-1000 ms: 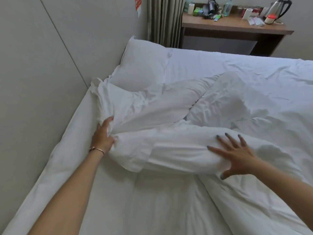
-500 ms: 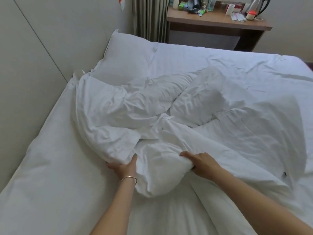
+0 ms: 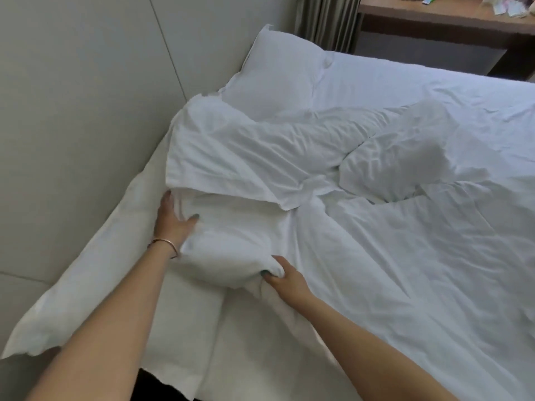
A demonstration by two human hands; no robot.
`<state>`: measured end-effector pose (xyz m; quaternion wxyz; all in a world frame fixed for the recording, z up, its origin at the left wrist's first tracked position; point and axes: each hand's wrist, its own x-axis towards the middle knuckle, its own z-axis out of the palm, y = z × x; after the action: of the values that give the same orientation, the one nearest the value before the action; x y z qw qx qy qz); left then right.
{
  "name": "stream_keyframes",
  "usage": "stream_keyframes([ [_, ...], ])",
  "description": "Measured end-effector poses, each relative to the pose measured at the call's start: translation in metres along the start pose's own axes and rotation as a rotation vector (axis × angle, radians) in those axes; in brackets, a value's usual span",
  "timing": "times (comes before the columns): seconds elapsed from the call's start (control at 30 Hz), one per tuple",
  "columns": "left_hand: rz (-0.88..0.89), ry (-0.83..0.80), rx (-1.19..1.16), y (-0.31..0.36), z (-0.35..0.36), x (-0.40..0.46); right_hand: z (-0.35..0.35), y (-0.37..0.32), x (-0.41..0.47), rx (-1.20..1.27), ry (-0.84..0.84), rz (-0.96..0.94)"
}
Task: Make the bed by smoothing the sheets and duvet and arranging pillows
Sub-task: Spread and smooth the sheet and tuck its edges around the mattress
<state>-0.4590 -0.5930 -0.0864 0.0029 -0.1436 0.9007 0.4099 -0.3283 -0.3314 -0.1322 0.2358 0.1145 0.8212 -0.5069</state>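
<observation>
The left hand (image 3: 173, 218) lies against the near-left end of the bunched duvet (image 3: 260, 175), fingers spread and mostly straight along its side, thumb pressing over the top of the fold; it braces the cloth more than it grips it. A thin bracelet (image 3: 165, 244) sits at that wrist. To its right, the right hand (image 3: 282, 277) has its fingers curled into the lower edge of the same roll, pinching a wad of fabric, knuckles up and forearm reaching in from the lower right. Both arms are stretched well forward and low over the bed.

The duvet itself is heaped across the middle of the bed, folded back on itself, with a crumpled hump further right; a pillow (image 3: 278, 79) rests at the far corner against the wall (image 3: 86, 96), partly overlapped by the duvet's far edge. The sheet (image 3: 185, 328) shows bare along the near left side.

Risks, as I judge them: with only one hand truly holding, a pull could drag one corner and twist the fold tighter instead of opening it. The duvet could also tug the pillow out of place, or rumple the bare sheet underneath. A desk (image 3: 434, 18) stands beyond the bed, well apart
</observation>
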Motion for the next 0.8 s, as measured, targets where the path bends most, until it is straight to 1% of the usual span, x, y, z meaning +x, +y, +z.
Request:
stream_keyframes([
  [0.03,-0.045,0.031,-0.018,-0.012,0.016,-0.020,0.003,0.008,0.003,0.030,0.011,0.027],
  [0.07,-0.049,0.092,0.028,-0.023,0.030,-0.041,0.006,0.015,0.004,0.048,0.006,0.044],
  [0.13,-0.047,0.249,0.113,-0.039,0.052,-0.077,0.006,0.026,0.001,0.022,-0.051,0.057],
  [0.2,-0.104,0.356,-0.003,-0.049,0.069,-0.108,0.004,0.042,-0.008,-0.090,-0.132,0.092],
  [0.23,-0.144,0.354,-0.081,-0.054,0.079,-0.123,0.001,0.053,-0.016,-0.181,-0.165,0.108],
  [0.3,-0.217,0.266,-0.158,-0.065,0.100,-0.150,-0.005,0.083,-0.035,-0.468,-0.191,0.089],
  [0.37,-0.244,0.197,-0.212,-0.066,0.114,-0.170,-0.012,0.111,-0.056,-0.727,-0.157,0.007],
  [0.43,-0.280,0.147,-0.316,-0.064,0.127,-0.185,-0.019,0.126,-0.073,-0.894,-0.061,-0.065],
  [0.5,-0.342,0.057,-0.459,-0.062,0.142,-0.199,-0.028,0.132,-0.086,-1.031,0.051,-0.103],
  [0.53,-0.366,0.003,-0.521,-0.063,0.150,-0.205,-0.033,0.133,-0.090,-1.073,0.113,-0.098],
  [0.6,-0.412,-0.092,-0.543,-0.064,0.167,-0.219,-0.049,0.136,-0.098,-1.093,0.207,-0.016],
  [0.67,-0.472,-0.207,-0.544,-0.065,0.188,-0.230,-0.068,0.143,-0.105,-1.135,0.172,0.086],
  [0.7,-0.511,-0.247,-0.576,-0.066,0.201,-0.234,-0.075,0.151,-0.110,-1.151,0.123,0.103],
  [0.73,-0.522,-0.286,-0.600,-0.065,0.213,-0.237,-0.078,0.158,-0.116,-1.159,0.080,0.083],
  [0.8,-0.502,-0.325,-0.581,-0.066,0.238,-0.245,-0.078,0.175,-0.136,-1.213,0.030,-0.048],
])
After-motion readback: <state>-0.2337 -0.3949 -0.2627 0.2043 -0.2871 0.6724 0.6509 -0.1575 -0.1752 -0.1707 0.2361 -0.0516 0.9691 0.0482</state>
